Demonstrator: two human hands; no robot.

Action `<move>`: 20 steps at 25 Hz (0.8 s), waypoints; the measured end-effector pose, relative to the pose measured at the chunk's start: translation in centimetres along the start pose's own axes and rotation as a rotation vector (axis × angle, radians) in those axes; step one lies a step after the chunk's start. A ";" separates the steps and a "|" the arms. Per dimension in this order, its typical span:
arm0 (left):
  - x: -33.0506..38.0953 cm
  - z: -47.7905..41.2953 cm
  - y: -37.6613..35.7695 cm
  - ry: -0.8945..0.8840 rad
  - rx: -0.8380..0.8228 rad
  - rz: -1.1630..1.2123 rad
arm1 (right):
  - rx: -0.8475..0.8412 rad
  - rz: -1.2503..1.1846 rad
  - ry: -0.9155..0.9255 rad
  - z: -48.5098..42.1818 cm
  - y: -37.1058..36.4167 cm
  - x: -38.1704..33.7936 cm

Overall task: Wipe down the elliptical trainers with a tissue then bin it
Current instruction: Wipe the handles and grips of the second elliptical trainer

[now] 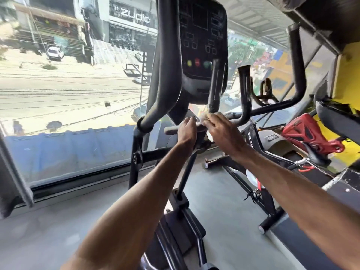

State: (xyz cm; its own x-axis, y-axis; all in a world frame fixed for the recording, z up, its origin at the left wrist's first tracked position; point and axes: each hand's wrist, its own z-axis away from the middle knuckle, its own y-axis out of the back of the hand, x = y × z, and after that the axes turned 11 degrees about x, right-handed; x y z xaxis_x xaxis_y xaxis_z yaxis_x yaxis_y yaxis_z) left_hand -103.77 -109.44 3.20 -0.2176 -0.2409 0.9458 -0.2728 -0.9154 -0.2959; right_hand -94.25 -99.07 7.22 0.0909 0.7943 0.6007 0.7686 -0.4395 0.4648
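Observation:
A black elliptical trainer stands in front of me, its console [200, 36] high in the middle. Below the console runs a short silver grip bar [171, 130]. My left hand [188, 131] is wrapped around that bar. My right hand [222, 131] is just to its right, fingers closed on a small white tissue [204, 118] pressed against the bar near the base of the upright black handle [216, 88]. Most of the tissue is hidden under my fingers.
A big window [68, 94] overlooking a street fills the left. A spin bike with a red part [307, 133] stands at the right, its black frame [253, 182] reaching the grey floor [48, 230]. A yellow wall [348, 75] is at far right.

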 end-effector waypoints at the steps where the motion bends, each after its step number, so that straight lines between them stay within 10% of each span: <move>1: 0.4 0.7 -0.2 -0.004 -0.002 0.024 | 0.012 -0.035 -0.013 0.8 -0.3 0.2; 9: -0.2 6.0 -0.8 -0.109 0.067 -0.030 | 0.113 -0.557 -0.578 5.9 -0.7 0.7; 14: -0.2 9.7 2.5 -0.225 -0.018 -0.195 | -0.020 -1.562 -1.251 6.3 2.3 -2.0; 20: 3.5 13.8 6.5 -0.384 0.108 -0.326 | -0.134 -1.879 -1.196 5.3 5.2 -3.4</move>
State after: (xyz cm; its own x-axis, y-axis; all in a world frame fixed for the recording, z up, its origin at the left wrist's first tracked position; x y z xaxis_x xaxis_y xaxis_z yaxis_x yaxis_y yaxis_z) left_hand -93.40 -120.63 6.43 0.2276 -0.0198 0.9735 -0.1667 -0.9858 0.0189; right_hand -87.25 -101.85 4.15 -0.2071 -0.0012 -0.9783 0.3810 0.9210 -0.0818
